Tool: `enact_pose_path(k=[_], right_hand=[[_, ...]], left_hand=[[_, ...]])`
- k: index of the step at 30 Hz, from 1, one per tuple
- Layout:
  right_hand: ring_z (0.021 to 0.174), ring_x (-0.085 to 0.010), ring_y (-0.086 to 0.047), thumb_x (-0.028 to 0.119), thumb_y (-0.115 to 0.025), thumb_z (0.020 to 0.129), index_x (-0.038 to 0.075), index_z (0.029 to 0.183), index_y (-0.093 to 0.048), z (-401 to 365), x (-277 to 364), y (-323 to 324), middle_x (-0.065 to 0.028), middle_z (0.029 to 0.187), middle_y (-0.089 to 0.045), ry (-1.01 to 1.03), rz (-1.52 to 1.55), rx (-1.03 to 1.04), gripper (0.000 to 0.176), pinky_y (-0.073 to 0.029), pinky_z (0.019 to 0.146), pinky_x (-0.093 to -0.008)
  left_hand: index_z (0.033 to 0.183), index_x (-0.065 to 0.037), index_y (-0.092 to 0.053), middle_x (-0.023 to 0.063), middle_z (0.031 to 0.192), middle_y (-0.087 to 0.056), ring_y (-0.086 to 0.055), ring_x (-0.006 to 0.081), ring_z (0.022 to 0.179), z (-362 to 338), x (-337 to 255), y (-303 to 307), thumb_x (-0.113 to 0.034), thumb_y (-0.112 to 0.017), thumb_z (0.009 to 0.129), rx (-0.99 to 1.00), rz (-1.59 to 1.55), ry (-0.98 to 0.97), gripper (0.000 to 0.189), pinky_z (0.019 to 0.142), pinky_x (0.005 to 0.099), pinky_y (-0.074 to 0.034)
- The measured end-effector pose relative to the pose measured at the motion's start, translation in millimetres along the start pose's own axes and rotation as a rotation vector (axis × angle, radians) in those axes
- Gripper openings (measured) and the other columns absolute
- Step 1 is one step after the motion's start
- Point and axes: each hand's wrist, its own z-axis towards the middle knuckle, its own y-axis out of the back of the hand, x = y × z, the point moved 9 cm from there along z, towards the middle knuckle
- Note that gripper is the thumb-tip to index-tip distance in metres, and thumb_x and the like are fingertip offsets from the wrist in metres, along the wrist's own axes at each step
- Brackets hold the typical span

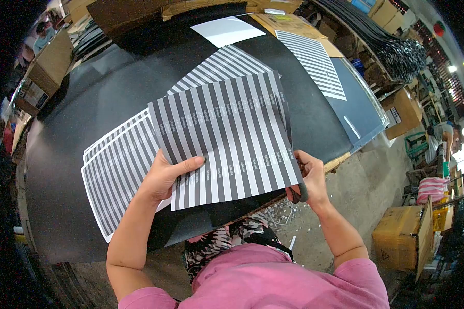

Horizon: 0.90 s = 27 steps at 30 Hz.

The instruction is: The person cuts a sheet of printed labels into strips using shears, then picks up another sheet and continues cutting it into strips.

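A striped grey-and-white sheet [227,139] with small printed words is held up over the black table [62,190]. My left hand [165,175] grips its lower left part, thumb on top. At its lower right edge my right hand [310,177] is closed around a dark handle with a reddish part, perhaps scissors; the sheet's edge is beside it. Under and left of the held sheet lie striped sheets [113,175], partly overlapping. Another striped sheet [227,62] lies behind it.
A white sheet [227,31] lies at the table's far side, with a striped sheet [314,62] to its right. Cardboard boxes stand at the left [49,69] and on the floor at the right [399,237]. Two other people are in the background, far left and far right.
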Motion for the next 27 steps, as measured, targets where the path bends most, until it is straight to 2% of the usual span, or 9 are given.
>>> enact_pose_path(k=[11, 19, 22, 24, 25, 27], right_hand=[[0.040, -0.0086, -0.047, -0.003, -0.061, 0.066, -0.004, 0.088, -0.054, 0.0, -1.2, 0.5, -0.0033, 0.055, -0.052, 0.011, -0.021, -0.003, 0.023, -0.036, 0.034, -0.0244], [0.039, -0.0100, -0.048, 0.000, -0.062, 0.065, -0.006, 0.087, -0.054, 3.0, 1.8, -0.1, -0.0043, 0.056, -0.053, 0.011, -0.051, -0.010, 0.024, -0.036, 0.033, -0.0246], [0.048, -0.0094, -0.052, 0.001, -0.064, 0.067, -0.006, 0.087, -0.054, 8.5, 1.5, 0.3, -0.0042, 0.063, -0.056, 0.005, -0.082, 0.004, 0.024, -0.040, 0.041, -0.0233], [0.062, -0.0078, -0.056, 0.004, -0.068, 0.068, -0.004, 0.088, -0.055, 15.9, 9.3, 5.7, -0.0035, 0.072, -0.058, 0.148, -0.109, -0.040, 0.025, -0.043, 0.053, -0.0213], [0.072, -0.0062, -0.055, 0.005, -0.070, 0.068, -0.004, 0.089, -0.056, 17.2, 10.5, 5.4, -0.0024, 0.078, -0.059, 0.114, -0.081, -0.027, 0.027, -0.042, 0.062, -0.0197], [0.072, -0.0062, -0.055, 0.005, -0.070, 0.067, -0.004, 0.089, -0.056, 20.5, 15.6, 4.2, -0.0021, 0.078, -0.059, 0.113, -0.079, -0.027, 0.028, -0.042, 0.062, -0.0198]], left_hand=[[0.111, 0.006, -0.045, 0.0162, 0.098, -0.058, -0.061, 0.0194, 0.086, 0.5, -0.2, 0.3, -0.008, -0.074, 0.068, 0.000, -0.016, -0.006, 0.054, 0.076, 0.0293, -0.051], [0.115, 0.007, -0.039, 0.0185, 0.101, -0.056, -0.060, 0.0215, 0.091, 2.8, 4.1, 3.6, -0.011, -0.076, 0.066, -0.009, 0.027, 0.006, 0.064, 0.078, 0.0298, -0.051], [0.116, 0.007, -0.039, 0.0191, 0.102, -0.056, -0.059, 0.0225, 0.092, -0.3, 5.6, 4.9, -0.011, -0.076, 0.066, -0.050, 0.092, 0.038, 0.065, 0.080, 0.0307, -0.050], [0.116, 0.007, -0.039, 0.0192, 0.103, -0.056, -0.059, 0.0228, 0.093, 1.8, 10.5, 2.6, -0.012, -0.076, 0.066, 0.009, 0.089, 0.026, 0.065, 0.081, 0.0312, -0.049], [0.116, 0.007, -0.039, 0.0193, 0.103, -0.055, -0.058, 0.0231, 0.093, 2.6, 11.5, -1.3, -0.012, -0.076, 0.066, 0.065, 0.084, 0.014, 0.065, 0.082, 0.0317, -0.048], [0.116, 0.007, -0.039, 0.0191, 0.104, -0.055, -0.058, 0.0232, 0.094, 0.2, 8.3, -3.6, -0.012, -0.076, 0.066, 0.058, 0.080, 0.023, 0.065, 0.082, 0.0320, -0.048]])
